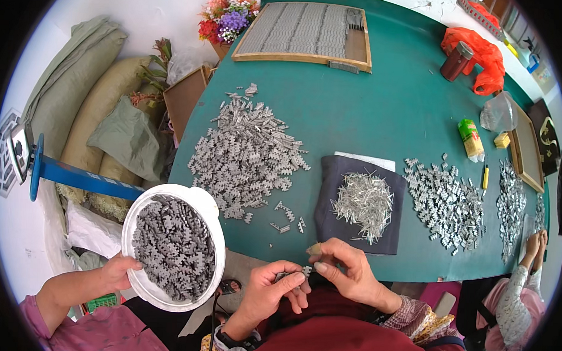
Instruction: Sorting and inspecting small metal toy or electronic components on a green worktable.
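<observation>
My left hand (276, 291) is closed around small grey toothed metal pieces that look like hinge leaves (307, 271); one sticks out at its fingertips. Just right of it, my right hand (347, 272) is pinched, a tan cover (314, 248) showing at a fingertip. Whatever its fingers grip is too small to make out. Beyond my hands, a heap of thin silver pins (365, 206) lies on a folded dark cloth (330, 223). To the left, a large pile of toothed grey pieces (247, 156) spreads on the green table (357, 110).
At left, another person's hand (120, 272) holds a white tub (215, 226) of grey pieces beside my left arm. More pieces (444, 203) lie right, near a yellow-handled tool (485, 177). A wooden-framed tray (241, 53) stands far back. A co-worker's hands (534, 246) are far right.
</observation>
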`<action>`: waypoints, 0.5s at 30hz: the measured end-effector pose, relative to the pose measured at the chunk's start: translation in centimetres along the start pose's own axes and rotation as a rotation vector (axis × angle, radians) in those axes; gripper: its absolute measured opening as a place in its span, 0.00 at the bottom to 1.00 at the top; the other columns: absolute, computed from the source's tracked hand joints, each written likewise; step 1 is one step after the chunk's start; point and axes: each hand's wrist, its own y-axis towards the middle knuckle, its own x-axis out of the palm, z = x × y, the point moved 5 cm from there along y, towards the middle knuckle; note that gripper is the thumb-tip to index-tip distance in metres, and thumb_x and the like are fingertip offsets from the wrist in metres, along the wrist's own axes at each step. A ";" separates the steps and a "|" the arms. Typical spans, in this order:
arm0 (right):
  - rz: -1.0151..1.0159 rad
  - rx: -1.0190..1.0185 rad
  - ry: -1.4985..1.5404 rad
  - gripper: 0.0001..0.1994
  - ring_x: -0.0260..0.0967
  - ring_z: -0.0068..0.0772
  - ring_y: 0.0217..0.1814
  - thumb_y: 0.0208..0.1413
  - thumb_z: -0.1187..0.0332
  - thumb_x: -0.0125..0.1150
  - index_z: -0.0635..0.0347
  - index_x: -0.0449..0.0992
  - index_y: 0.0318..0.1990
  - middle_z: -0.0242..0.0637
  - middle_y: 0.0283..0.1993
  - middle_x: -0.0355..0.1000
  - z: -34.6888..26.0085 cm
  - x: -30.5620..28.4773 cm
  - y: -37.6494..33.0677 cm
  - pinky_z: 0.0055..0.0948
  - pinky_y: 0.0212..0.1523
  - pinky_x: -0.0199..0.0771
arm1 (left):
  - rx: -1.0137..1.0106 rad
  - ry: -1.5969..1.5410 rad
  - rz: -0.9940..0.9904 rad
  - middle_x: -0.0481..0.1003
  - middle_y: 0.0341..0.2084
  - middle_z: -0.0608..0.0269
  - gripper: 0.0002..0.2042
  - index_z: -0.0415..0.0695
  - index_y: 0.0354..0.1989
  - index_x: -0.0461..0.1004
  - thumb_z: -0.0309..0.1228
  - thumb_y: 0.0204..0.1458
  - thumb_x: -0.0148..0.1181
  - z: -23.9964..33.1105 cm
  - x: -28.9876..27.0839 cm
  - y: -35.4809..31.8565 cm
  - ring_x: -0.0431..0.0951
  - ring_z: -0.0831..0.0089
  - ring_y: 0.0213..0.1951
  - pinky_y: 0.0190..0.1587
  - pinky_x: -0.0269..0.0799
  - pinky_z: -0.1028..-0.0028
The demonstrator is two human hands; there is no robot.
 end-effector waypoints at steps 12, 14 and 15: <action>0.087 -0.418 -0.496 0.07 0.71 0.39 0.31 0.51 0.79 0.63 0.64 0.76 0.38 0.38 0.32 0.72 -1.2 0.7 -0.2 0.34 0.31 0.72 | -0.028 -0.290 -0.091 0.77 0.29 0.49 0.09 0.32 0.41 0.73 0.28 0.62 0.54 -0.9 -0.4 0.2 0.80 0.64 0.22 0.20 0.78 0.73; 0.102 -0.040 -0.286 0.04 0.72 0.30 0.30 0.55 0.77 0.60 0.67 0.76 0.37 0.38 0.29 0.73 0.1 0.3 -0.2 0.29 0.31 0.72 | 0.011 -0.194 -0.024 0.77 0.29 0.49 0.09 0.32 0.42 0.72 0.28 0.62 0.55 -0.6 -0.3 0.2 0.80 0.65 0.23 0.21 0.79 0.73; 0.102 -0.039 -0.287 0.04 0.72 0.30 0.30 0.55 0.77 0.60 0.67 0.76 0.37 0.38 0.29 0.73 0.2 0.4 -0.3 0.29 0.31 0.72 | 0.052 -0.097 0.044 0.77 0.29 0.49 0.09 0.32 0.43 0.72 0.27 0.62 0.55 -0.4 -0.4 0.3 0.80 0.65 0.24 0.22 0.79 0.73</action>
